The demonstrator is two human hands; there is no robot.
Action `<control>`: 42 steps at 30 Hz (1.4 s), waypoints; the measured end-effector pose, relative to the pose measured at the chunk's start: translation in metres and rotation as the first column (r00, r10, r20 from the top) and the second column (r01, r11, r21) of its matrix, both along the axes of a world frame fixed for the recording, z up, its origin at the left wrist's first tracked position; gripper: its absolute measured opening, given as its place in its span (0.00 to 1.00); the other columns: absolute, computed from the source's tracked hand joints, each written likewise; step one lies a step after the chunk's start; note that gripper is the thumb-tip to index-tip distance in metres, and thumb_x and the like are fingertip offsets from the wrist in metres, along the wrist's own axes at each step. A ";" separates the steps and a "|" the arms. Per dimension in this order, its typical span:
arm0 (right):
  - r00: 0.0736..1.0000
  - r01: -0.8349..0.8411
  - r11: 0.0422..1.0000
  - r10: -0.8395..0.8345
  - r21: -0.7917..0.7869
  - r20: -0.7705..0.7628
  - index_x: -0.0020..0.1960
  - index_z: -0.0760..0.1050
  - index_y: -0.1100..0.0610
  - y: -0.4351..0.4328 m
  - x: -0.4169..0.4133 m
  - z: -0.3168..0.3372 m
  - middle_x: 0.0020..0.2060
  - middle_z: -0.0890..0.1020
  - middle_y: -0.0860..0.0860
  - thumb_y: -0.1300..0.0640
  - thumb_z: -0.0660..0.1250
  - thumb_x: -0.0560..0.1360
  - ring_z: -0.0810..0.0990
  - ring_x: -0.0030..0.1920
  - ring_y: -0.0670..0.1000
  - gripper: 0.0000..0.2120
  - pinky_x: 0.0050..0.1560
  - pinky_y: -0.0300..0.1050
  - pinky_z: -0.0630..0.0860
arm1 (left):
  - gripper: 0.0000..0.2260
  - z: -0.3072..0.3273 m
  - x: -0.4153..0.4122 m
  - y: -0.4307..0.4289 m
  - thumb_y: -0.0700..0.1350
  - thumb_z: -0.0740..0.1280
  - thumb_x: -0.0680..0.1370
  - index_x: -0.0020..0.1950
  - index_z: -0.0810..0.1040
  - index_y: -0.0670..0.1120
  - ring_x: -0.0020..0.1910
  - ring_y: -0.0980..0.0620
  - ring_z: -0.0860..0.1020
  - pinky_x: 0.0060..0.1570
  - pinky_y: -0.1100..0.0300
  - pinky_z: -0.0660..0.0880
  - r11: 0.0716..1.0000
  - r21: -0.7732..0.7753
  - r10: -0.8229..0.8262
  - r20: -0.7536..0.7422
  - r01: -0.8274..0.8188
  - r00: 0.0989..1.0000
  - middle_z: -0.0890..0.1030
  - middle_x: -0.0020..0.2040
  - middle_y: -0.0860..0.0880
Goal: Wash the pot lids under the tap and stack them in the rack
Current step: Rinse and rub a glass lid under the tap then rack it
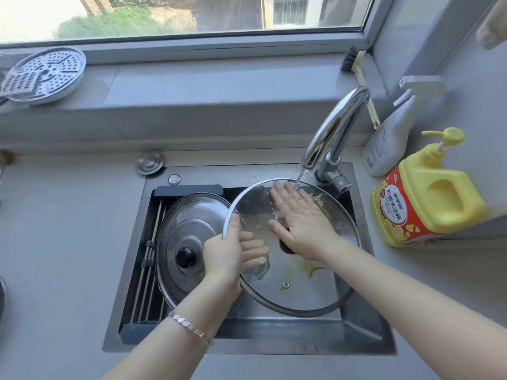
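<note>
While water ran from the tap (333, 133), you had this:
Left hand (223, 256): gripped the glass lid (290, 283) rim, frame centre.
Right hand (299, 218): flat, fingers spread on it.
Second lid (189, 242): on the rack (148, 253), centre-left.

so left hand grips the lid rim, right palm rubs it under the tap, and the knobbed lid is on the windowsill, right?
Not the last part. The head view shows the knobbed lid on the rack over the sink, not the windowsill. The left hand on the lid rim, right hand, and tap are correct.
</note>
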State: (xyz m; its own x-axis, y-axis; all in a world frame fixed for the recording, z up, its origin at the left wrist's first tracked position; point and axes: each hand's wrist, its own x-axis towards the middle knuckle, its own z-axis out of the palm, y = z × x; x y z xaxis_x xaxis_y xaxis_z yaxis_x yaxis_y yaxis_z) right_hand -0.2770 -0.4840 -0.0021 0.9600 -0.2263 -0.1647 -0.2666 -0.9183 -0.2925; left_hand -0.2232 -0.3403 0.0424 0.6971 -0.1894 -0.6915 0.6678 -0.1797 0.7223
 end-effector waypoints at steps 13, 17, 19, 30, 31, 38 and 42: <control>0.889 0.444 0.896 -0.439 -0.011 0.126 0.75 0.39 0.60 0.008 0.008 0.006 0.75 0.40 0.56 0.35 0.35 0.72 0.36 0.75 0.52 0.41 0.71 0.46 0.30 | 0.20 0.005 0.004 -0.012 0.52 0.60 0.79 0.42 0.75 0.35 0.26 0.47 0.82 0.26 0.56 0.78 0.986 -0.082 0.154 0.137 -0.143 0.979 0.81 0.36 0.37; 0.954 0.099 0.995 -0.096 0.003 0.283 0.75 0.52 0.62 0.032 0.011 0.010 0.75 0.52 0.58 0.41 0.45 0.75 0.46 0.74 0.54 0.35 0.72 0.46 0.37 | 0.19 0.006 0.012 -0.015 0.51 0.63 0.79 0.39 0.76 0.36 0.27 0.46 0.82 0.27 0.57 0.79 0.986 -0.073 0.160 0.196 -0.148 0.968 0.82 0.31 0.39; 0.962 -0.109 0.994 0.111 -0.019 0.251 0.74 0.57 0.62 0.041 -0.001 0.005 0.73 0.55 0.56 0.40 0.45 0.77 0.51 0.73 0.54 0.34 0.71 0.47 0.42 | 0.19 0.003 0.019 -0.011 0.51 0.63 0.78 0.38 0.77 0.37 0.29 0.45 0.82 0.32 0.55 0.81 0.982 -0.051 0.188 0.212 -0.181 0.959 0.82 0.32 0.39; 0.966 -0.080 0.997 0.077 0.000 0.246 0.74 0.56 0.62 0.041 0.021 0.009 0.74 0.55 0.57 0.46 0.45 0.75 0.50 0.74 0.54 0.32 0.72 0.48 0.44 | 0.17 -0.008 0.003 -0.016 0.49 0.62 0.79 0.36 0.78 0.40 0.29 0.52 0.81 0.28 0.62 0.77 0.992 -0.002 0.127 0.200 -0.129 0.972 0.80 0.31 0.44; 0.953 -0.144 0.989 0.136 0.012 0.270 0.73 0.58 0.64 0.050 0.020 0.009 0.73 0.59 0.60 0.47 0.47 0.75 0.53 0.73 0.55 0.31 0.72 0.46 0.43 | 0.16 -0.009 0.005 -0.016 0.50 0.63 0.79 0.34 0.79 0.43 0.35 0.51 0.82 0.34 0.61 0.78 0.990 0.025 0.125 0.240 -0.135 0.963 0.81 0.33 0.46; 0.867 -0.490 0.871 0.483 0.031 0.126 0.74 0.59 0.59 0.042 -0.036 0.001 0.73 0.60 0.53 0.45 0.39 0.80 0.54 0.73 0.51 0.28 0.71 0.45 0.46 | 0.19 -0.004 0.033 -0.003 0.52 0.62 0.78 0.39 0.75 0.37 0.26 0.47 0.81 0.26 0.59 0.78 0.971 -0.109 0.229 0.194 -0.211 0.954 0.82 0.27 0.43; 0.977 -0.199 0.967 0.207 -0.158 0.039 0.70 0.65 0.58 0.008 -0.048 -0.007 0.69 0.70 0.55 0.39 0.37 0.79 0.66 0.69 0.54 0.33 0.69 0.47 0.51 | 0.18 -0.002 0.041 0.000 0.53 0.63 0.78 0.38 0.76 0.38 0.29 0.46 0.83 0.29 0.56 0.79 0.961 -0.108 0.274 0.271 -0.254 0.923 0.82 0.27 0.44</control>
